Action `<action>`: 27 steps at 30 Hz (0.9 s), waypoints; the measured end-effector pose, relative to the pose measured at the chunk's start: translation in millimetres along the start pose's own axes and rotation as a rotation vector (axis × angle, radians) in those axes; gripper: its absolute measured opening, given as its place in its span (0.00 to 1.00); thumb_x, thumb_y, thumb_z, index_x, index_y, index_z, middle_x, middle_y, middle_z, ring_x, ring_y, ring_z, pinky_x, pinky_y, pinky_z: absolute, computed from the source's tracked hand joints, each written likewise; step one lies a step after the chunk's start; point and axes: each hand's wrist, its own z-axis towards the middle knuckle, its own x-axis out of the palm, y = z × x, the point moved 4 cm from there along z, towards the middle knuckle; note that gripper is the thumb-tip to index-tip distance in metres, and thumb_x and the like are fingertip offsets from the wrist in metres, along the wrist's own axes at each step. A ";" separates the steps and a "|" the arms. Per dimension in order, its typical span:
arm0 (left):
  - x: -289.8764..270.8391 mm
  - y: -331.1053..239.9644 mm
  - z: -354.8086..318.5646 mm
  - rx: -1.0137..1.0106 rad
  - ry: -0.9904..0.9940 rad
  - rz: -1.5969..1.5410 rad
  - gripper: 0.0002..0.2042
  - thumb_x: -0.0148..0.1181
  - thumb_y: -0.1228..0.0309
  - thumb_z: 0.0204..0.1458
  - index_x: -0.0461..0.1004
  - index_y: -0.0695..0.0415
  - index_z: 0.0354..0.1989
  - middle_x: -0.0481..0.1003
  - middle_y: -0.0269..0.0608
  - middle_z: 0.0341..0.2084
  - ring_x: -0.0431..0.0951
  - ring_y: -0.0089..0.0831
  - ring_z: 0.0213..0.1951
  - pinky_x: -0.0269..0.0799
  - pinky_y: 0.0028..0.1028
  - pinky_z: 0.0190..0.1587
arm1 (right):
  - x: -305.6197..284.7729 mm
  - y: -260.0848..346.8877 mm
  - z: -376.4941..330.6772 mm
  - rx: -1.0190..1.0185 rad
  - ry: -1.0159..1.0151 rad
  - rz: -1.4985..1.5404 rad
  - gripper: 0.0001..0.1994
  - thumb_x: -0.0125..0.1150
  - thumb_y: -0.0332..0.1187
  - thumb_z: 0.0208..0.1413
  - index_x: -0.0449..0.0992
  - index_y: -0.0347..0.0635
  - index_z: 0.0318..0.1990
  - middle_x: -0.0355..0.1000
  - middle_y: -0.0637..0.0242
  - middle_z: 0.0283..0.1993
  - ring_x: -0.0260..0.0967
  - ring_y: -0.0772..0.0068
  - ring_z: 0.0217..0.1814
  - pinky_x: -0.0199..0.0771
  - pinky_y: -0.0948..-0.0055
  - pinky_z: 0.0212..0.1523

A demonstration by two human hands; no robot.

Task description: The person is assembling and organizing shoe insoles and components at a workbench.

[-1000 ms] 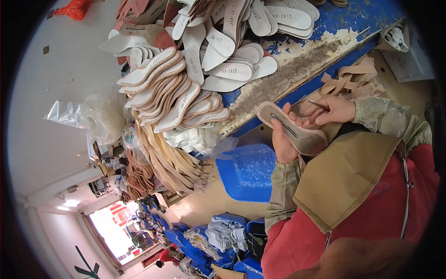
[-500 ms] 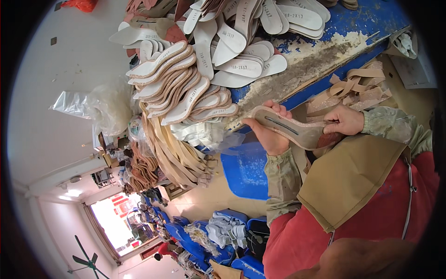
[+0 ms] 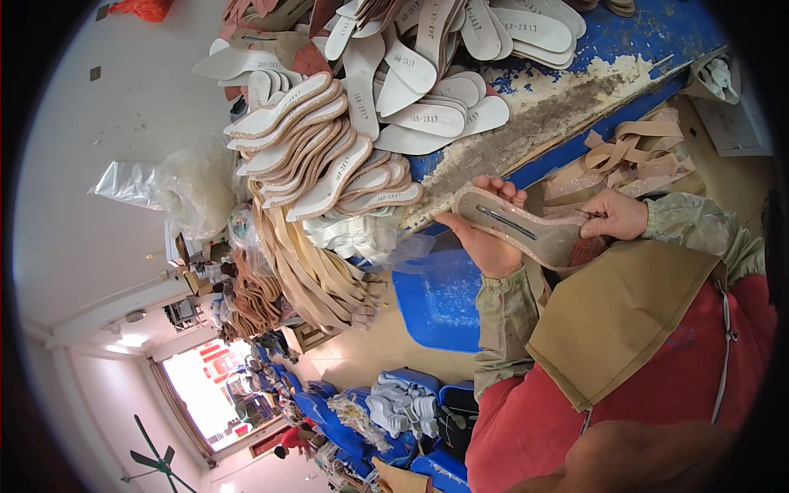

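Note:
A tan shoe insole [image 3: 538,236] with a dark metal shank strip along its middle lies across my left hand [image 3: 491,246]. The left fingers curl over its far edge, with the thumb stretched out to the left. My right hand [image 3: 618,215] pinches the insole's rim at the right end, where a glittery edging runs along it. Whether the fingers hold a loose strip end there cannot be made out. A reddish-brown patch [image 3: 586,249] shows at that end, partly hidden by the hand.
Stacked white insoles [image 3: 329,156] crowd a worn blue table [image 3: 592,90]. Cream strips [image 3: 308,267] hang off its left end. Tan glittery ribbons [image 3: 633,152] lie beyond my right hand. A blue stool [image 3: 440,300] stands below the table, and a tan apron [image 3: 625,316] covers my front.
The insole and my left hand have shifted slightly right, and the insole has tilted a little. My right hand has stayed nearly in place, still at the rim.

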 end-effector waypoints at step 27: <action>-21.3 11.8 10.3 -0.003 0.035 -0.129 0.25 0.47 0.50 0.60 0.62 0.56 0.57 0.68 0.36 0.32 0.67 0.28 0.32 0.66 0.33 0.38 | -10.7 10.0 6.2 0.001 -0.071 -0.149 0.09 0.58 0.30 0.54 0.72 0.38 0.23 0.65 0.71 0.17 0.56 0.81 0.19 0.58 0.82 0.22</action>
